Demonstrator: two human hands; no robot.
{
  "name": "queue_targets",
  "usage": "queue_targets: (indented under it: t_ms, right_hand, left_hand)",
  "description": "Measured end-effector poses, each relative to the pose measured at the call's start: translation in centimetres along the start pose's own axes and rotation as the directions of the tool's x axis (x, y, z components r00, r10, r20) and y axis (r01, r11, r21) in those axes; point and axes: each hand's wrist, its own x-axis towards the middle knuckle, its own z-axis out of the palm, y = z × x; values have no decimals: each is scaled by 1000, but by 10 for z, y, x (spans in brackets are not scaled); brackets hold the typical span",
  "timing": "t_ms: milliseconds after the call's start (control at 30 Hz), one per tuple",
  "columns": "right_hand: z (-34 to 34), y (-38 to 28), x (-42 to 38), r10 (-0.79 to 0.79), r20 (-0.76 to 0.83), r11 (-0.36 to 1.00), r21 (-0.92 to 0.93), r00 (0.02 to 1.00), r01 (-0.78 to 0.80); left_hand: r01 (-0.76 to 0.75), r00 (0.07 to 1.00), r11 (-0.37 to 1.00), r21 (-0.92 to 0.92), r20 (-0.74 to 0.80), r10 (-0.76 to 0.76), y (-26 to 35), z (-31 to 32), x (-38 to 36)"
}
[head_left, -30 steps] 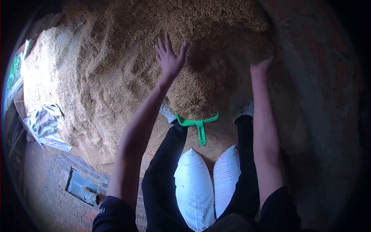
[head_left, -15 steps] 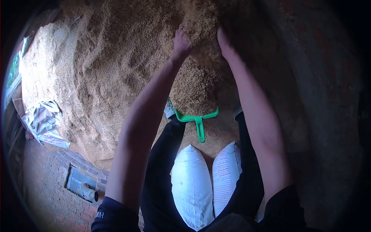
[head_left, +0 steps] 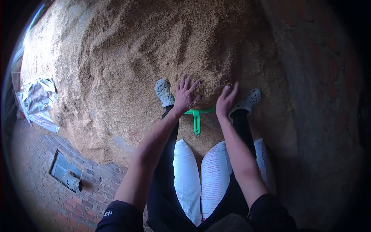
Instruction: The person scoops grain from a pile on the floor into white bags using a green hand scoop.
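Observation:
My left hand (head_left: 185, 94) is open with its fingers spread, touching the left side of a mound of husk-like grain (head_left: 206, 83). On the mound's right side my right hand (head_left: 227, 99) is open too, thumb and fingers apart. Between the hands, a green dustpan (head_left: 197, 123) lies on the ground with its handle towards me. Grain covers most of its pan, so only the rim and handle show. A large heap of the same loose grain (head_left: 127, 77) spreads out beyond and to the left.
My feet in pale clogs (head_left: 164, 92) stand either side of the dustpan. Filled white sacks (head_left: 187, 178) sit between my legs. A crumpled sack (head_left: 38, 100) lies at the left. Below it is a brick wall (head_left: 92, 185) with a small window (head_left: 65, 170). A dark wall rises at the right.
Both hands have come back towards me from farther out, down to the dustpan. The grain that was falling between them now lies heaped over the pan. My view has shifted slightly.

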Motion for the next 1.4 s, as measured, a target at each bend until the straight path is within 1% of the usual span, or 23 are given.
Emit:
queue_targets:
  t_ms: [33,100,133,233,267,300,333,400,433,467,533,667,733,800,867,900,933,967,1000,1067,1133,1200,1400]
  right_hand:
    - [3,19,-23,294,-120,955,8,948,-295]
    - [22,87,-77,753,97,658,-117,651,-744]
    - [19,87,-92,758,98,652,-117,645,-749]
    - [27,77,-139,502,773,575,37,388,-817]
    - [29,74,-150,316,912,525,63,263,-849]
    - [29,63,-146,313,928,427,55,204,-903]
    - [31,56,-142,307,930,418,58,202,-907]
    - [28,44,-143,260,887,575,175,381,-799]
    - [26,39,-142,273,867,592,190,417,-783]
    - [22,34,-137,261,865,602,201,428,-773]
    - [5,23,-124,268,825,679,204,497,-705]
    - [-45,-11,-79,219,829,739,203,514,-643]
    - [-75,-36,-56,150,846,789,210,512,-578]
    - [-108,-71,-34,85,868,844,198,489,-499]
    - [-146,-115,-21,4,868,877,235,496,-418]
    - [-167,-140,-15,26,851,889,220,524,-402]
    - [-188,-159,-14,48,838,899,200,543,-389]
    - [-201,-169,-10,29,850,889,218,525,-403]
    - [-214,-177,-5,7,865,884,230,502,-408]
    - [-249,-212,-5,-3,864,926,193,504,-326]
    - [-267,-226,2,-32,896,934,185,443,-307]
    - [-286,-247,13,-110,918,952,207,381,-225]
    - [-328,-292,25,-165,965,986,159,202,45]
  left_hand:
    - [33,999,999,-24,-3,-33,5,1,-8]
    - [56,998,998,-1,-8,-56,7,6,-21]
    - [67,998,998,19,-14,-67,7,9,-25]
    - [72,997,997,32,14,-72,3,10,-32]
    - [79,995,997,19,56,-80,3,10,-37]
    - [126,983,990,-65,140,-116,7,1,-36]
    - [123,983,991,-53,145,-115,5,-3,-34]
    - [133,989,984,-122,80,-124,4,-16,-31]
    - [121,993,990,78,-12,-120,12,-37,-29]
    - [118,993,990,77,-29,-116,9,-52,-26]
    - [180,954,953,-243,-192,-229,-2,-87,-20]
    - [347,863,927,-139,-341,-374,-12,-169,-36]
    - [512,797,687,-515,-12,-603,-16,-213,-53]
    - [355,771,-75,-932,337,-540,-33,-238,-81]
    - [625,657,131,-769,428,-621,-47,-235,-130]
    - [725,689,680,-113,133,-712,-49,-220,-165]
    - [749,658,656,-96,233,-716,-51,-218,-203]
    - [759,475,68,-648,479,-738,-37,-228,-243]
    - [516,338,-264,-815,477,-811,-35,-217,-281]
    - [549,102,-22,-836,93,-990,-55,-168,-358]
    - [238,64,-290,-927,313,-948,25,-205,-418]
    - [881,-146,-58,-470,-152,-978,96,-209,-469]
    - [712,-261,-157,-685,-50,-964,272,-119,-561]
